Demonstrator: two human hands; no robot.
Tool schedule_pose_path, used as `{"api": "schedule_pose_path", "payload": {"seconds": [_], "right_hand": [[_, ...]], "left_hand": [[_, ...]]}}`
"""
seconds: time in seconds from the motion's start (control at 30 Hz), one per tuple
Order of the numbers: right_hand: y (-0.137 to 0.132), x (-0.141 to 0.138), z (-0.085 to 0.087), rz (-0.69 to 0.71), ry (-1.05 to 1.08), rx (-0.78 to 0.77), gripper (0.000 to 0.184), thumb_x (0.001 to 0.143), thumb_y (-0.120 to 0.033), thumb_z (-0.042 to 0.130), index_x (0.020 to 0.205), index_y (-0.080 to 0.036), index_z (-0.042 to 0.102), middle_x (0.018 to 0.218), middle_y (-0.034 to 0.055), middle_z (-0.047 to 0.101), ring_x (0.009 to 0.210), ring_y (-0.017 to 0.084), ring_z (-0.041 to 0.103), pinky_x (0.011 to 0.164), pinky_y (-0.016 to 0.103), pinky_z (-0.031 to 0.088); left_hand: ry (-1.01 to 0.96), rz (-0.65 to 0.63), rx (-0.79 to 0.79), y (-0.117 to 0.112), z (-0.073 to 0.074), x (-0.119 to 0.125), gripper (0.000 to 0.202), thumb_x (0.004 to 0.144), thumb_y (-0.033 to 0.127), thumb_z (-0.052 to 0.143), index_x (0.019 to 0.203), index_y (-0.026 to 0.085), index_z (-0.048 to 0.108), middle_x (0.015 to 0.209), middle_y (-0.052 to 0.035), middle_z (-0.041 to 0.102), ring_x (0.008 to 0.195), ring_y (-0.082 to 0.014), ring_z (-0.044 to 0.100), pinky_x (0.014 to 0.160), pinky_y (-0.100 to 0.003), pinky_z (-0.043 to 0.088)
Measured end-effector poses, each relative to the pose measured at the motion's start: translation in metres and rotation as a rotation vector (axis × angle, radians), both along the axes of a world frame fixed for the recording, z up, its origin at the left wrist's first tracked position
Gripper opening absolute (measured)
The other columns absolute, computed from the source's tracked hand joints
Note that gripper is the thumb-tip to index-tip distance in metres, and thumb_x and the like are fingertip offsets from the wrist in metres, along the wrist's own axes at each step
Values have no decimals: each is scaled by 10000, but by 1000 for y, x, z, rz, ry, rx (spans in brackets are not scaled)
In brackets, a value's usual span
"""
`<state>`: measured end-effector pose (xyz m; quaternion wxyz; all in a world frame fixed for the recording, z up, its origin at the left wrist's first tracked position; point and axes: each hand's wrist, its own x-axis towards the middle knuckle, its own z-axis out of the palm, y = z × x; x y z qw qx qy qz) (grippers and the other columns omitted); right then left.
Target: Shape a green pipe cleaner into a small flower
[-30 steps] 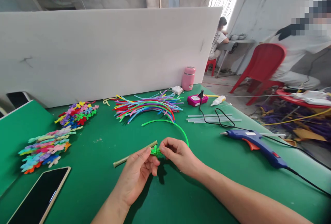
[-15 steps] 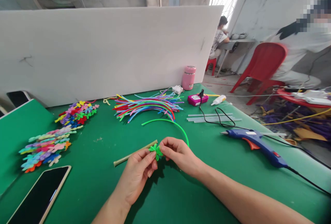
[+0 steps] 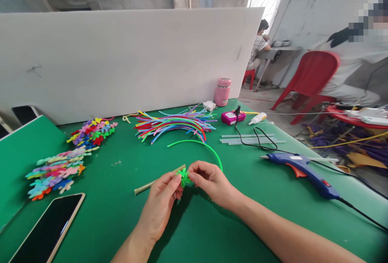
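A small bright green fuzzy flower is held up above the green table, its petals bunched close. My left hand pinches it from the left between thumb and fingers. From the other side, my right hand has thumb and index finger closed at the flower's right edge. A pale, straight stick lies behind my left hand, partly hidden by it. Beyond my right hand, a curved green strip rests on the table with its near end out of sight.
Colourful bent strips lie in a bundle at the back. Stacked fuzzy flowers and a phone are at left. On the right sit a blue glue gun with cord, clear glue sticks and a pink bottle.
The green flower has turned in my fingers, and its petals look more gathered than before. Both hands stay in nearly the same place, and the whole view has shifted slightly.
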<state>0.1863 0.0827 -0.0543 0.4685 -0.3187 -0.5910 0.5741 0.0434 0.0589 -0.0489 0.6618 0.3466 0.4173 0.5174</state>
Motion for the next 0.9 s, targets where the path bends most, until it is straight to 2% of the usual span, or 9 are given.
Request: {"api": "schedule_pose_path", "payload": {"seconds": [0.17,0.47,0.77,0.9], "right_hand": [[0,0,2,18,23,20,207,787,-331,539,714,-139,516,623,-26,455,558,75,389,522,206,337],[-2,0,-1,35,21,11,190,794,-306,533,710,-138,506,634,-24,452,558,73,380,518,202,326],[-2,0,-2,48,40,-2,201,794,-315,540,695,-141,517,633,-25,467,569,74,401,527,197,338],[-1,0,0,7,34,-34,218,794,-349,527,742,-138,546,632,-19,480,570,80,417,517,198,347]], "left_hand": [[-63,-7,26,0,1,1,196,712,307,632,594,153,599,555,31,525,543,-87,442,516,-215,363],[-87,-23,-14,2,2,-1,147,677,269,665,615,143,621,553,21,534,544,-83,443,508,-203,358],[-178,-40,-47,2,0,-2,158,699,228,641,578,135,600,530,22,530,511,-72,423,499,-200,363],[-206,-55,-63,2,-1,-2,140,717,235,616,632,124,626,552,9,548,508,-74,436,490,-205,365]]}}
